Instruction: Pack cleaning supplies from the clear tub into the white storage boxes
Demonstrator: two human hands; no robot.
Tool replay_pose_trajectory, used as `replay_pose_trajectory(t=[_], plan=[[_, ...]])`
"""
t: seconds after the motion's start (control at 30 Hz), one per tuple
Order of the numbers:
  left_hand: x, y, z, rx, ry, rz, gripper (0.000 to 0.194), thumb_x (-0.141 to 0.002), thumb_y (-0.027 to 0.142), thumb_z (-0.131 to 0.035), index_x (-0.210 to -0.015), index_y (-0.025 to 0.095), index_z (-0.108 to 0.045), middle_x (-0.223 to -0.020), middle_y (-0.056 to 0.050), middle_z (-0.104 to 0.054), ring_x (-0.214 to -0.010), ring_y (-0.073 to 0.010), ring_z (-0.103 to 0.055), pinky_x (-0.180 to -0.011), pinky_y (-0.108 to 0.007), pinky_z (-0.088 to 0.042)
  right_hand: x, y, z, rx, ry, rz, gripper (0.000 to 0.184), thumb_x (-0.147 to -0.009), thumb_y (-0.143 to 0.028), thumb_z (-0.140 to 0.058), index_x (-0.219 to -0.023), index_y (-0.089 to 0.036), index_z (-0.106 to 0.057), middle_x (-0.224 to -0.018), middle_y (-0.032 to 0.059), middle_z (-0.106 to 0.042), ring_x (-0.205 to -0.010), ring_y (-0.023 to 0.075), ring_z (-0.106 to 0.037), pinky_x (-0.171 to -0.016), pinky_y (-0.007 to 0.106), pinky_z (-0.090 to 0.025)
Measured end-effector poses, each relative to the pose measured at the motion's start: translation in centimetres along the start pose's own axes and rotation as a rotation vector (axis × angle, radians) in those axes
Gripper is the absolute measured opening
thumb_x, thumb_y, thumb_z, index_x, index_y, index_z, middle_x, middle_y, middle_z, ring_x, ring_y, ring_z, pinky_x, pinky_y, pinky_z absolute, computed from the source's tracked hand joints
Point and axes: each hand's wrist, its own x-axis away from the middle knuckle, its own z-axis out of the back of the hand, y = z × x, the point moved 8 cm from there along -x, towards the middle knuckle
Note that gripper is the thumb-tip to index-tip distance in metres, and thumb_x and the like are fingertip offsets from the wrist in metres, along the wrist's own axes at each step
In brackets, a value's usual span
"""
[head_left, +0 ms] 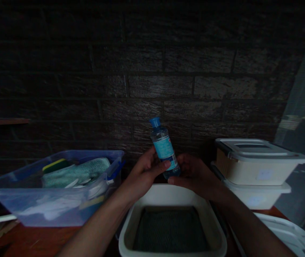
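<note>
Both of my hands are around a small clear bottle [163, 149] with a blue cap and a light blue label. It is tilted, its cap pointing up and slightly left. My left hand [149, 167] grips it from the left, thumb across the front of the label. With its thumb at the bottle's base, my right hand [192, 175] holds the lower right side; its other fingers are partly hidden in shadow. Directly below the hands stands a white open bin [127, 237] with a dark, flat item [171, 230] on its bottom.
At left, a translucent blue tub [53, 214] holds a yellow-green sponge [56, 166], a teal cloth [80, 173] and white items. Two lidded white boxes [262, 167] are stacked at right, near a loose white lid [289, 232]. A dark brick wall [141, 85] rises behind.
</note>
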Motion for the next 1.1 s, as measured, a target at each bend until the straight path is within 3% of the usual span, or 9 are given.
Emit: replay_pose_trajectory(t=[0.13, 0.27, 0.47, 0.6, 0.7, 0.87, 1.0, 1.1], plan=[[0.1, -0.1, -0.3, -0.045, -0.041, 0.020, 0.033, -0.083, 0.025, -0.082, -0.113, 0.019, -0.068, -0.104, -0.005, -0.073, -0.100, -0.0239, -0.067, -0.095, -0.038, -0.050, 0.5, -1.3, 0.2, 0.028, -0.055, -0.004, 0.043, -0.079, -0.041, -0.087, -0.111, -0.019, -0.067, -0.105, 0.0058, -0.072, -0.091, 0.0188, -0.068, -0.082, 0.036, -0.057], [0.5, 0.0, -1.3, -0.126, -0.093, -0.015, 0.034, -0.081, 0.018, -0.081, -0.112, 0.019, -0.070, -0.107, -0.005, -0.073, -0.109, -0.0260, -0.065, -0.099, -0.039, -0.048, 0.8, -2.6, 2.0, -0.036, 0.049, -0.027, 0.048, -0.077, -0.039, -0.089, -0.114, -0.019, -0.067, -0.109, 0.0083, -0.072, -0.093, 0.0208, -0.069, -0.083, 0.037, -0.058], [0.9, -0.1, -2.1, -0.359, -0.087, -0.121, 0.050, -0.079, 0.019, -0.083, -0.126, 0.022, -0.068, -0.127, -0.009, -0.070, -0.118, -0.0303, -0.062, -0.107, -0.045, -0.044, 1.5, -5.0, 3.7, -0.063, 0.117, 0.125, 0.050, -0.078, -0.029, -0.089, -0.123, -0.026, -0.068, -0.118, 0.0084, -0.073, -0.103, 0.0234, -0.071, -0.090, 0.040, -0.059], [1.2, -0.1, -2.6, -0.527, -0.088, -0.177, 0.057, -0.073, 0.019, -0.087, -0.127, 0.026, -0.068, -0.122, -0.009, -0.070, -0.117, -0.0328, -0.062, -0.105, -0.048, -0.045, 2.4, -5.8, 2.8, -0.021, 0.084, 0.222, 0.051, -0.077, -0.020, -0.089, -0.123, -0.030, -0.072, -0.113, 0.0044, -0.075, -0.105, 0.0242, -0.071, -0.096, 0.042, -0.057], [1.4, 0.1, -3.0, -0.663, -0.100, -0.190, 0.048, -0.075, 0.023, -0.085, -0.120, 0.024, -0.070, -0.112, -0.009, -0.069, -0.108, -0.0313, -0.064, -0.098, -0.046, -0.048, 2.9, -6.2, 1.8, 0.052, 0.044, 0.244, 0.053, -0.074, -0.016, -0.090, -0.122, -0.031, -0.074, -0.115, 0.0039, -0.074, -0.103, 0.0241, -0.071, -0.093, 0.040, -0.059], [1.6, 0.7, -3.4, -0.802, -0.151, -0.264, 0.037, -0.076, 0.022, -0.082, -0.111, 0.025, -0.071, -0.106, -0.006, -0.065, -0.098, -0.0267, -0.063, -0.081, -0.038, -0.050, 3.6, -8.1, 0.1, 0.150, -0.049, 0.326, 0.048, -0.077, -0.016, -0.087, -0.122, -0.030, -0.075, -0.129, 0.0064, -0.069, -0.115, 0.0261, -0.068, -0.095, 0.039, -0.059], [1.9, 1.0, -3.7, -0.811, -0.236, -0.260, 0.031, -0.077, 0.027, -0.083, -0.106, 0.025, -0.074, -0.098, -0.005, -0.065, -0.092, -0.0252, -0.063, -0.076, -0.036, -0.049, 4.0, -8.9, -0.7, 0.168, -0.101, 0.360, 0.050, -0.076, -0.015, -0.087, -0.123, -0.029, -0.076, -0.130, 0.0070, -0.070, -0.116, 0.0267, -0.067, -0.098, 0.039, -0.058], [2.3, 1.6, -4.2, -0.751, -0.301, -0.289, 0.035, -0.075, 0.025, -0.083, -0.109, 0.026, -0.075, -0.103, -0.007, -0.070, -0.098, -0.0274, -0.064, -0.085, -0.039, -0.052, 4.3, -9.2, -1.0, 0.170, -0.123, 0.375, 0.053, -0.076, -0.016, -0.087, -0.125, -0.031, -0.075, -0.127, 0.0059, -0.073, -0.117, 0.0275, -0.068, -0.099, 0.040, -0.057]])
